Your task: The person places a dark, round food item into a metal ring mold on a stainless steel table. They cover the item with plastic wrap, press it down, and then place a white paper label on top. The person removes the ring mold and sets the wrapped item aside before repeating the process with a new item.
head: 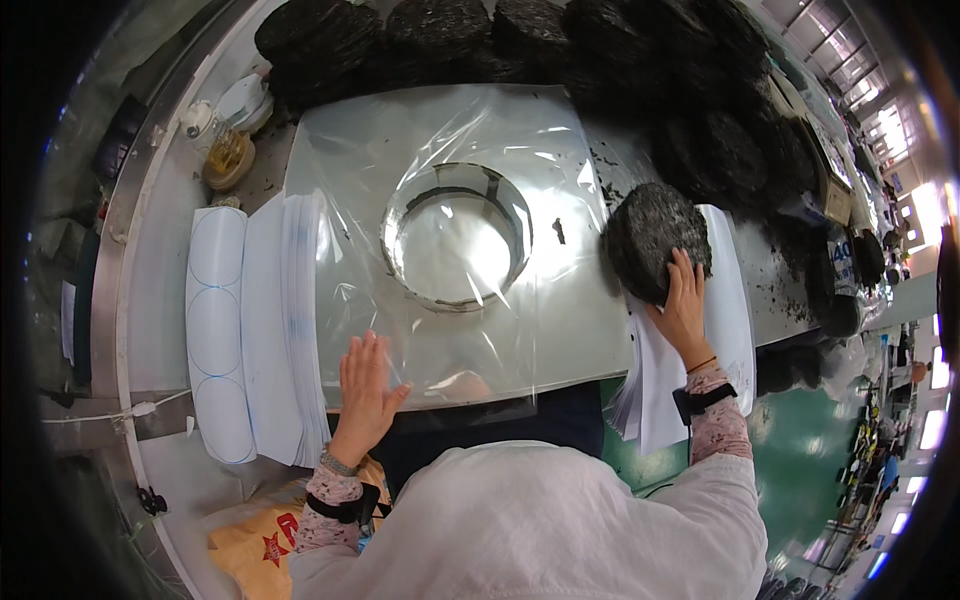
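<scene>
My left hand [366, 390] lies flat, thumb spread, at the lower left of a sheet of clear plastic film [442, 360]. It holds nothing. The film covers a pale, shiny board [577, 322]. A round metal ring [456, 300] stands near the board's middle; I cannot tell whether film passes over or under it. To the right, my right hand [684, 300] grips the lower right edge of a thick, dark, fibrous round cake [654, 232], fingers on its face and thumb at its side. The cake is beside the board, over white paper sheets [724, 285].
Stacks of similar dark cakes [439, 37] line the back and right. At left lies a pile of white sheets [217, 330] printed with circles. Behind it are a glass jar [223, 154] and a shallow dish [229, 176]. Dark crumbs [795, 304] litter the right side.
</scene>
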The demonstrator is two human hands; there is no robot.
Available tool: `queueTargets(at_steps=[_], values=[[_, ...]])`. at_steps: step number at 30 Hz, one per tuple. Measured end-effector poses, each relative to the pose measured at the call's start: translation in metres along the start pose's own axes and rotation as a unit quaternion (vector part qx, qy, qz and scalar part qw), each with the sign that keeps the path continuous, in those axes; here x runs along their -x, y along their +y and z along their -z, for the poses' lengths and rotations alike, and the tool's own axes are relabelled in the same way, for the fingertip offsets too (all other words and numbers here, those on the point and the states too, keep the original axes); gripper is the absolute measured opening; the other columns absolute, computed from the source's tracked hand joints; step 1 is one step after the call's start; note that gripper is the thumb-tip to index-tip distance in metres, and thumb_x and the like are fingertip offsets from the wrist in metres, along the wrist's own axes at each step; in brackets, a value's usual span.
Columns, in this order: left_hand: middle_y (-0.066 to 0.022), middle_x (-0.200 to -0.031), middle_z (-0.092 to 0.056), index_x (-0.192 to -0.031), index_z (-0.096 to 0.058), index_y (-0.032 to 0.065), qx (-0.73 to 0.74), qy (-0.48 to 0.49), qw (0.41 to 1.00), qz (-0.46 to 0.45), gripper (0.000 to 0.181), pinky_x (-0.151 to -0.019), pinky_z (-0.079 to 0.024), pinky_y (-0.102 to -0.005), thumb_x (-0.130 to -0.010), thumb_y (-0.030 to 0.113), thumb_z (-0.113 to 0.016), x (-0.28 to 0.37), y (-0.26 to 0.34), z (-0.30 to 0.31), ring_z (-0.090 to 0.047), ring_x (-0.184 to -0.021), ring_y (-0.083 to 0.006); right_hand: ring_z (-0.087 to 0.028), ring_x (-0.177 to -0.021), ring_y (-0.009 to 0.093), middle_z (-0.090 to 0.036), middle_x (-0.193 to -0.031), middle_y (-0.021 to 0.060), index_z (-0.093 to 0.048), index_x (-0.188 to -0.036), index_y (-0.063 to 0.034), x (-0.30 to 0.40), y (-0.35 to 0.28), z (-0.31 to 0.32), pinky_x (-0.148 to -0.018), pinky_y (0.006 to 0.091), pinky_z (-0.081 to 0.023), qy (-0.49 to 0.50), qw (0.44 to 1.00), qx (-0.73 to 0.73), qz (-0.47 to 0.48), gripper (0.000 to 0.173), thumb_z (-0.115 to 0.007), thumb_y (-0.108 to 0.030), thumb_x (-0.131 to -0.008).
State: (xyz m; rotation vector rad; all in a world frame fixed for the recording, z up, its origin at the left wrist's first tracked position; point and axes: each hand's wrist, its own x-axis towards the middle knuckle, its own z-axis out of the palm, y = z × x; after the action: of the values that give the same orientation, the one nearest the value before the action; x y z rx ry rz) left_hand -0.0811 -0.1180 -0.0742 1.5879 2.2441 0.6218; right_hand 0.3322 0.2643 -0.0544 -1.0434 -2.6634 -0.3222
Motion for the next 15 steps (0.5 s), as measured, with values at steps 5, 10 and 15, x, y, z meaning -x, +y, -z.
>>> queueTargets(at_steps=[5,10,15], values=[[-0.0284,-0.160,-0.035,-0.162,-0.024,-0.0002,0.021,0.000,1.000,0.006,0.079,-0.124,-0.020,-0.0555,-0.101,0.030,-0.064,0.003,-0.004,0.006,-0.028,-0.150,-0.0483,-0.044,-0.140,0.040,-0.046,-0.150,0.0170,-0.040,-0.152,-0.0028,-0.023,0.011,0.026,-0.116,0.0554,-0.035,-0.073,0.994,-0.083,-0.004,0.107,-0.092,-0.043,-0.067],[-0.0248,-0.157,-0.043,-0.159,-0.031,-0.0002,0.145,0.061,0.985,0.075,0.067,-0.119,-0.033,-0.0454,-0.105,0.028,-0.060,0.005,0.016,0.031,-0.042,-0.145,-0.0384,-0.052,-0.128,0.039,-0.052,-0.140,0.0174,-0.048,-0.150,-0.0029,-0.042,0.031,0.038,-0.106,0.0469,-0.048,-0.102,0.987,-0.119,0.032,0.091,-0.088,-0.036,-0.075],[-0.0211,-0.150,-0.054,-0.156,-0.038,-0.0003,0.150,0.125,0.978,0.072,0.059,-0.117,-0.036,-0.0412,-0.107,0.025,-0.058,0.009,0.030,0.045,-0.050,-0.141,-0.0316,-0.053,-0.126,0.040,-0.052,-0.141,0.0160,-0.048,-0.150,-0.0038,-0.042,0.035,0.038,-0.105,0.0456,-0.049,-0.094,0.985,-0.127,0.074,0.083,-0.085,-0.028,-0.081]])
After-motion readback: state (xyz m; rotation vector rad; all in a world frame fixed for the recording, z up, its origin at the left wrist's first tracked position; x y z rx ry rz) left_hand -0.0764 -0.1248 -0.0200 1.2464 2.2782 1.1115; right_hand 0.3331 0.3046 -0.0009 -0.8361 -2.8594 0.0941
